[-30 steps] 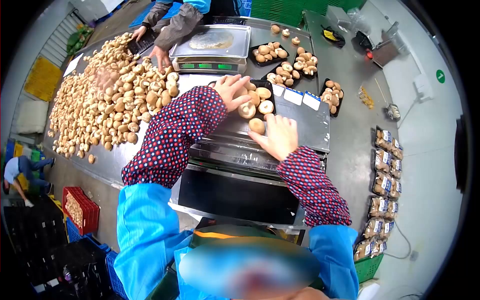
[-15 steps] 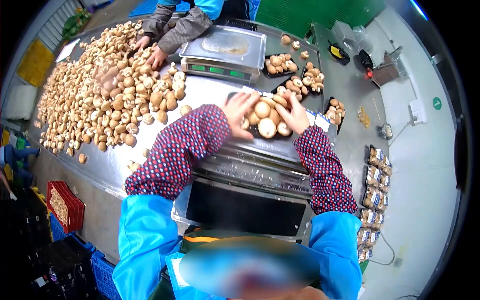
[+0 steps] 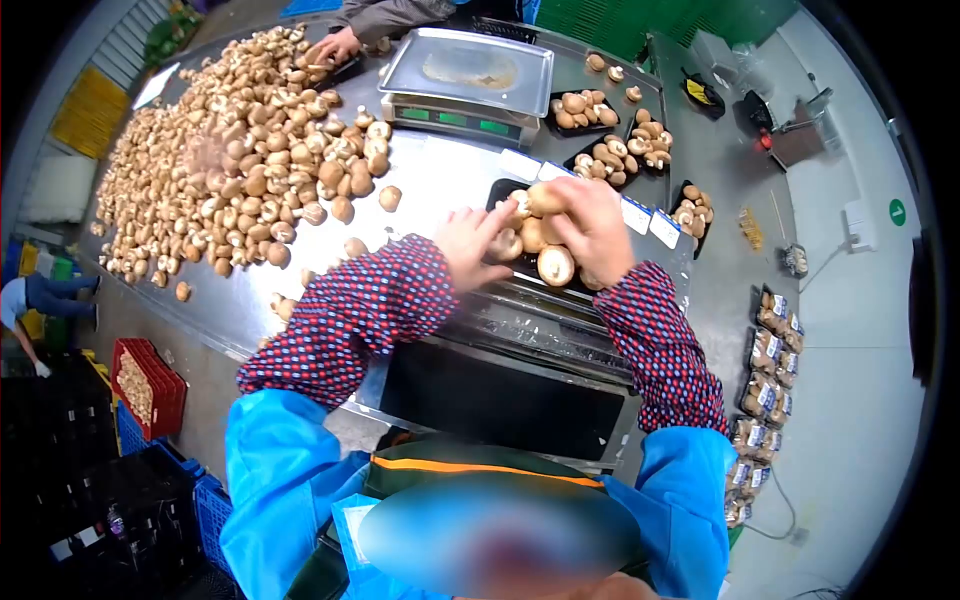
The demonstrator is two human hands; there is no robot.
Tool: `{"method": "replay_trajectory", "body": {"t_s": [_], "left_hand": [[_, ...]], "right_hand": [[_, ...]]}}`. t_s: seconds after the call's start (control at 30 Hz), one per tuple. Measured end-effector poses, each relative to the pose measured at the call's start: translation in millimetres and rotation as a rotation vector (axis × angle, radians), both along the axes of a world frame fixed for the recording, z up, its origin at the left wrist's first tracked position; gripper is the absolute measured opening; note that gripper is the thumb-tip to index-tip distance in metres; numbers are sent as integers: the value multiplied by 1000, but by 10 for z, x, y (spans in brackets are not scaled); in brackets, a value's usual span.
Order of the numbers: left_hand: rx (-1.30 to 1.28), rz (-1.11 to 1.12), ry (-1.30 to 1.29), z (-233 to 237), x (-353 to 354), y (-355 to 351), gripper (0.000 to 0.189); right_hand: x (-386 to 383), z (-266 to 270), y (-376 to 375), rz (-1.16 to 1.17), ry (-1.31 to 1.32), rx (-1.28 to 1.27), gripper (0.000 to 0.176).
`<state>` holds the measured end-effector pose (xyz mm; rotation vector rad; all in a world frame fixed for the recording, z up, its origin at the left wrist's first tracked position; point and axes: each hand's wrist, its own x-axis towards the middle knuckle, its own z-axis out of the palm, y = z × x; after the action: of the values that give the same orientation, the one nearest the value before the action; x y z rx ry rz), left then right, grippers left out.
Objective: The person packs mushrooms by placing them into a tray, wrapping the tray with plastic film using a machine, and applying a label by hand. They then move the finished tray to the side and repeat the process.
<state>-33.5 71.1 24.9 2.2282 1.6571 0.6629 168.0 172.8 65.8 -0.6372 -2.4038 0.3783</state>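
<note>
Mushrooms [image 3: 556,265], round, smooth-capped, in black tray [image 3: 497,190]

A broad heap of loose shiitake mushrooms [image 3: 240,150] covered the left of the steel table [image 3: 430,180]. At the far edge stood a weighing scale [image 3: 465,75], a co-worker's hand [image 3: 338,45] left of it and filled black trays [image 3: 585,105] right of it. Wrapped packs [image 3: 770,350] lined the right; a red crate [image 3: 145,385] sat near left.

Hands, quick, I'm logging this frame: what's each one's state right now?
Left hand: open, resting on mushrooms in the tray.
Right hand: curled over the mushrooms; grip cannot be told.
</note>
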Motion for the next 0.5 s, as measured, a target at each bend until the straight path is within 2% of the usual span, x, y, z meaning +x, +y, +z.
{"method": "replay_trajectory", "body": {"t_s": [0.03, 0.07, 0.1, 0.17, 0.2, 0.23, 0.33, 0.4, 0.5], "left_hand": [[117, 24, -41, -137, 12, -1, 84], [115, 36, -91, -243, -17, 14, 81], [111, 48, -150, -180, -33, 11, 78], [-41, 63, -298, -76, -105, -6, 71], [-87, 19, -459, -77, -139, -9, 64], [-219, -57, -707, -122, -180, -9, 57], [-278, -134, -662, -176, -251, 99, 37], [-265, -100, -604, -93, -235, 138, 24], [-75, -143, -309, -114, -298, 177, 31]], "right_hand": [[-85, -26, 14, 49, -186, 104, 37], [-99, -140, 16, 59, -256, 137, 40], [-79, -128, 14, 95, -242, -38, 46], [41, -180, 96, 112, -252, -22, 51], [105, -146, 123, 137, -198, -110, 53], [155, -61, 108, 173, -204, -218, 65], [269, 101, -77, 129, -481, -104, 87], [313, -36, -79, 117, -473, -120, 86], [323, -58, -82, 75, -462, -139, 89]]}}
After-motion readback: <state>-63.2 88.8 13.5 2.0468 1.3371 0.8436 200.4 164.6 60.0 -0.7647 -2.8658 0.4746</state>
